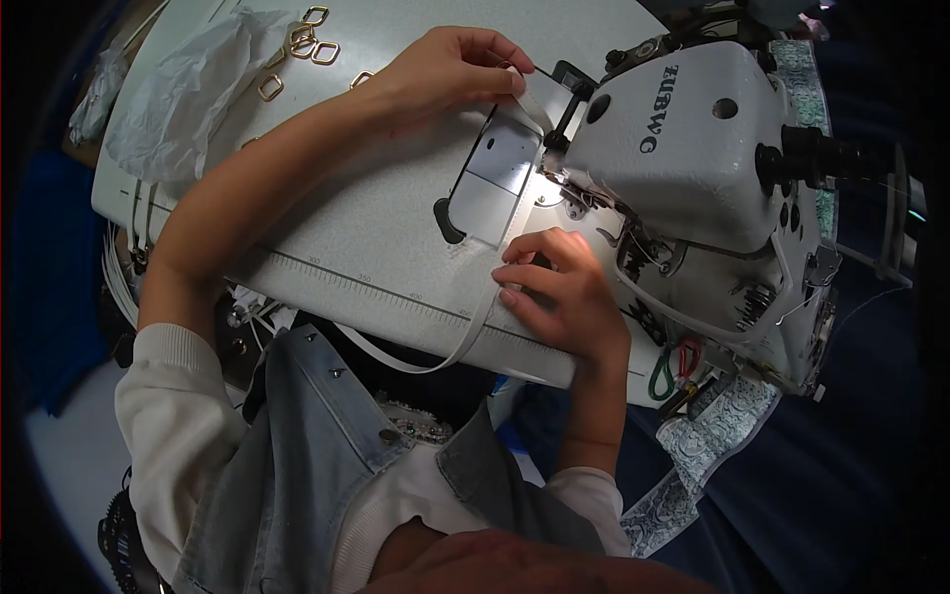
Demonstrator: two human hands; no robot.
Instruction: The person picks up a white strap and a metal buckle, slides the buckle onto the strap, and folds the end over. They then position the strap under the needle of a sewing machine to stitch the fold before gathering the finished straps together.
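A narrow white strap (pixel 478 322) runs along the front of the sewing machine (pixel 683 148), past the lit needle area, and droops over the table's near edge in a loop. At the far end, my left hand (pixel 450 74) is closed, thumb and fingers pinching the strap; a small dark ring-like edge shows by the fingertips, too small to tell. Nearer to me, my right hand (pixel 564 287) rests on the table with thumb and fingers closed on the strap. The needle plate (pixel 549 193) glows under the lamp, and the needle itself is hard to make out.
Several gold square rings (pixel 325 52) lie on the white table (pixel 366 188) beside crumpled white paper (pixel 193 99). A printed ruler (pixel 366 280) follows the near edge. Scissors with red and green handles (pixel 683 361) lie at right, by a patterned fabric strip (pixel 708 426).
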